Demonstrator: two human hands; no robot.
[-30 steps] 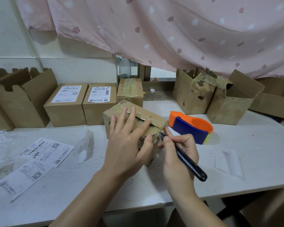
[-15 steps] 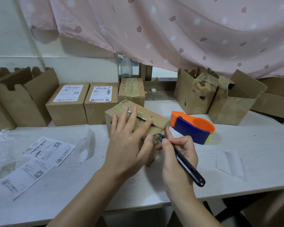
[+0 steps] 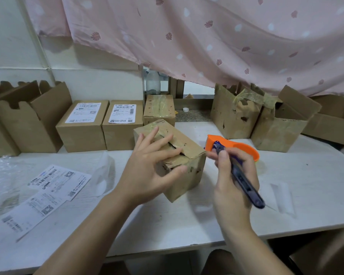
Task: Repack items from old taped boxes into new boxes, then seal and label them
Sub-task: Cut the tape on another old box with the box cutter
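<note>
Old taped box (image 3: 187, 143) sits near the middle of the white surface (image 3: 306, 175), turned with one corner toward the person, its top seam partly slit. The left hand (image 3: 147, 175) rests on it with fingers spread wide and fairly straight across the top and the thumb pressed to the near face. The right hand (image 3: 232, 187) is wrapped around a dark blue utility knife (image 3: 242, 179) at the box's 3 o'clock. The knife tip is just beside the box's upper corner, and blur hides whether they touch. An orange tape dispenser (image 3: 244, 148) lies just behind that hand. Two labelled boxes (image 3: 83, 124) stand at 10 o'clock, loose shipping labels (image 3: 54, 181) lie at 8 o'clock, and opened worn boxes (image 3: 234, 120) stand at 2 o'clock.
</note>
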